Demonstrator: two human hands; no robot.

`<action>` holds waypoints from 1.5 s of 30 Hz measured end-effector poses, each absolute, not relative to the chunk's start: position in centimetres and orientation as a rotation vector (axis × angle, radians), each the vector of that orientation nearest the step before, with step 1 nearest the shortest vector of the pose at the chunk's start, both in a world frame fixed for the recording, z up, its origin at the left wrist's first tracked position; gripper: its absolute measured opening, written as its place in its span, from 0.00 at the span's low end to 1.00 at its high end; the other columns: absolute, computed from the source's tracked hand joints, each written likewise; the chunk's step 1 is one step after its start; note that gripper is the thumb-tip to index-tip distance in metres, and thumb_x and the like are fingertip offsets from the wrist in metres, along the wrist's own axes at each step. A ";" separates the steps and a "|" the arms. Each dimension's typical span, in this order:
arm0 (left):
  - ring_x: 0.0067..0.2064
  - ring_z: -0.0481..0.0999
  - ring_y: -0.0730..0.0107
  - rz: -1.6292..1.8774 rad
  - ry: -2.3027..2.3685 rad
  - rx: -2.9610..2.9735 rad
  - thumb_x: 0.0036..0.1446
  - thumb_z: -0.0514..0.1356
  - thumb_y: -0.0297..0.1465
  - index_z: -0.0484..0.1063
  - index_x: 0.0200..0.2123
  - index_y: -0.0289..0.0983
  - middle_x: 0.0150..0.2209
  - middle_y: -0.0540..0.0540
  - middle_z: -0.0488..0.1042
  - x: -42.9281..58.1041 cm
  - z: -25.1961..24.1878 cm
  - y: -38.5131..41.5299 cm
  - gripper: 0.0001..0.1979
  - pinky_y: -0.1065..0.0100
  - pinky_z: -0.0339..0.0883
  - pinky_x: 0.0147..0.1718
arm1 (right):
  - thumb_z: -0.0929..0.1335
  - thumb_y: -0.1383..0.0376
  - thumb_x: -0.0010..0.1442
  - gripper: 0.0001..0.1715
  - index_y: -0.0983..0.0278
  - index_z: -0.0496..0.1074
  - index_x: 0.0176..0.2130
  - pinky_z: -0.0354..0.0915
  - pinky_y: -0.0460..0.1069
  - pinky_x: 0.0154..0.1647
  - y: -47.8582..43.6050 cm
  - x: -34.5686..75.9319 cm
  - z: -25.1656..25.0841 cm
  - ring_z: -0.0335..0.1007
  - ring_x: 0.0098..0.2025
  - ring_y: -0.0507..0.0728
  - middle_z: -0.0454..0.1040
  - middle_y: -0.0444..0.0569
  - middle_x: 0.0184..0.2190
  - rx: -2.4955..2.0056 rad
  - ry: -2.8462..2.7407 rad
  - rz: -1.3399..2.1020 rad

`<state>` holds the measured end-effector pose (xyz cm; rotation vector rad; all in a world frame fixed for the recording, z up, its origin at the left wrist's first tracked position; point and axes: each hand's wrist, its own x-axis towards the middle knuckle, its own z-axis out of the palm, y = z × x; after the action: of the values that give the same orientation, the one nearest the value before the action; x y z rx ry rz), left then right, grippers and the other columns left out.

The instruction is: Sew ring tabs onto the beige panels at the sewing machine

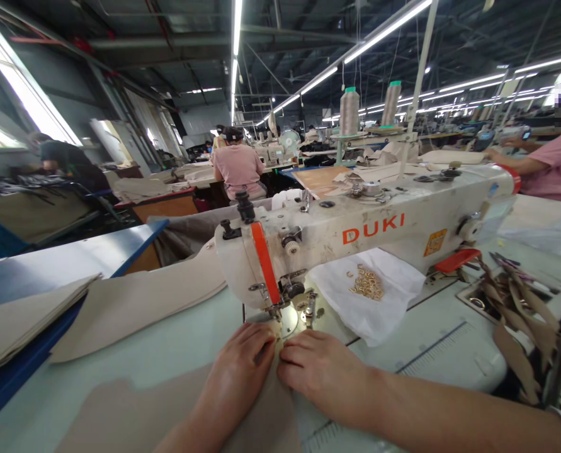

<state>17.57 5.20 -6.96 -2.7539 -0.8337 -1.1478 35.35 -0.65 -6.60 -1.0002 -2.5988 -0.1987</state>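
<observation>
A beige fabric piece [273,409] lies on the pale sewing machine bed and runs up to the presser foot [275,311]. My left hand [242,362] grips it just in front of the needle, thumb and fingers pinched together. Close beside it, my right hand [322,371] has its fingers curled down on the fabric's edge; what lies under the fingertips is hidden. Above both hands stands the white sewing machine [322,233] marked DUKI, with a lit needle area. Behind the right hand, small gold-coloured metal rings [368,283] are heaped on a white cloth [327,283].
Stacked beige panels [138,302] lie left of the machine, more [29,321] on a blue-edged table. At right, a tray [478,299] holds brown strips [521,314] and scissors [507,259]. Thread cones [349,113] stand behind. Several people work at other stations.
</observation>
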 end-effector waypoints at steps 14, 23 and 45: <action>0.33 0.75 0.66 -1.115 -0.889 -2.799 0.60 0.52 0.27 0.69 0.28 0.39 0.29 0.47 0.76 17.9 -6.6 4.9 0.10 0.66 0.71 0.34 | 0.66 0.67 0.63 0.06 0.67 0.71 0.39 0.61 0.51 0.48 -0.7 35.3 -6.1 0.63 0.44 0.57 0.72 0.49 0.37 -1.053 -2.612 -0.149; 0.35 0.75 0.65 -1.004 -0.907 -2.854 0.63 0.51 0.27 0.71 0.31 0.38 0.32 0.46 0.77 17.5 -6.8 4.6 0.11 0.65 0.72 0.36 | 0.67 0.68 0.62 0.04 0.67 0.70 0.39 0.61 0.52 0.48 0.1 35.1 -6.3 0.64 0.45 0.57 0.71 0.50 0.40 -1.113 -2.610 -0.166; 0.37 0.76 0.65 -1.109 -0.956 -2.828 0.61 0.53 0.26 0.74 0.34 0.38 0.34 0.45 0.78 18.0 -7.1 6.2 0.10 0.65 0.73 0.38 | 0.67 0.71 0.61 0.07 0.68 0.70 0.42 0.61 0.51 0.47 2.1 35.9 -6.3 0.64 0.45 0.57 0.72 0.51 0.41 -1.092 -2.626 -0.165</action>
<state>17.98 6.19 -7.10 -2.8275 -0.9561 -1.1086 35.91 2.11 -6.25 -1.0918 -2.6261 -0.1652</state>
